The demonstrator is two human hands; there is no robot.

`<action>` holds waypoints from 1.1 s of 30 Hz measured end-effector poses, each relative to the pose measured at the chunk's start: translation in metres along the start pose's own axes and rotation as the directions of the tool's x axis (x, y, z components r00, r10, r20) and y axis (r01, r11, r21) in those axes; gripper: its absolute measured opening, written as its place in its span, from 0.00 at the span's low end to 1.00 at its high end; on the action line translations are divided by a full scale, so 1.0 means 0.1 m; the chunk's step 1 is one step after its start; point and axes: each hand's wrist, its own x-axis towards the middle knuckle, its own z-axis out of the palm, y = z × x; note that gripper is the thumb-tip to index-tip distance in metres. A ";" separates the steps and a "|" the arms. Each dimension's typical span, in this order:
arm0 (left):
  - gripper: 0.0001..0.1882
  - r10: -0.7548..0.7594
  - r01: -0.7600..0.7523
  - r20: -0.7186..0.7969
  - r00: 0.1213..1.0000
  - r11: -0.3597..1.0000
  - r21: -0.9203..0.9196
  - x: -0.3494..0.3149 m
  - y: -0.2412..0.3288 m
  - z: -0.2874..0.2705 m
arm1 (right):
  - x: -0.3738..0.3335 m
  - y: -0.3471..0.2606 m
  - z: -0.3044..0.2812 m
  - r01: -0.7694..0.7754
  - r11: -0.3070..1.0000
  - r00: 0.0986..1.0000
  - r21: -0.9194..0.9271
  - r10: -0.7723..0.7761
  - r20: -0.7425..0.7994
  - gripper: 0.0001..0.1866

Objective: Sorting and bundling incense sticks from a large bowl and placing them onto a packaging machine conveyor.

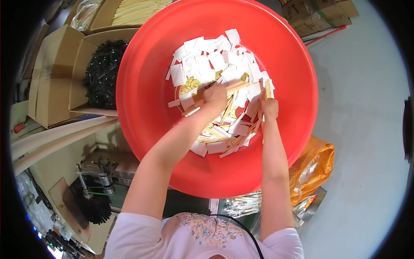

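A large round red basin (142, 86) holds a loose pile of white paper packets (202, 67) and pale wooden chopsticks (227, 110). My left hand (215, 96) is closed over the middle of the pile, with a bundle of chopsticks (238, 85) sticking out to its right; motion smears it slightly. At the pile's right side, my right hand (270, 108) grips another bundle of chopsticks (268, 89), whose ends point up and away from me. Some yellow and red print on the basin's bottom shows between the packets.
Left of the basin, an open cardboard box (56, 82) holds dark plastic-looking pieces (103, 73). Behind it, another box contains pale sticks (140, 12). A machine with a black round brush (97, 210) stands at lower left. An orange bag (312, 168) lies at right, near shiny wrapped pieces (243, 205).
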 end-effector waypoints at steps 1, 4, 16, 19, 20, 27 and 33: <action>0.16 -0.010 0.010 -0.002 1.000 1.000 0.003 -0.04 -0.01 0.03 | -0.08 -0.07 0.05 -0.009 1.000 1.000 0.023 0.009 -0.009 0.23; 0.29 -0.099 0.129 0.235 0.967 0.985 -0.115 -0.27 0.11 -0.04 | 0.09 0.17 0.24 0.005 1.000 1.000 -0.009 -0.005 -0.012 0.21; 0.19 -0.133 0.163 0.165 0.977 0.969 -0.184 -0.17 0.04 0.09 | -0.17 -0.06 -0.62 -0.414 0.425 0.849 0.805 -0.138 0.509 0.07; 0.26 0.086 0.193 0.295 0.952 0.581 -0.791 0.16 -0.69 0.34 | -0.63 -0.32 -0.75 -0.357 0.574 0.801 0.737 -0.219 0.557 0.11; 0.22 0.184 0.247 0.345 0.920 0.410 -0.878 0.04 -0.41 0.00 | -0.69 -0.20 -0.90 -0.353 0.560 0.825 0.750 -0.191 0.532 0.11; 0.16 0.481 0.353 0.311 0.820 0.002 -0.936 -1.22 0.08 -1.44 | -1.82 -0.33 -1.64 -0.371 0.352 0.667 0.859 -0.543 0.510 0.11; 0.20 0.465 0.232 0.194 0.864 -0.026 -0.972 -2.03 0.09 -1.46 | -2.65 -0.29 -1.73 -0.264 0.286 0.791 0.921 -0.481 0.377 0.16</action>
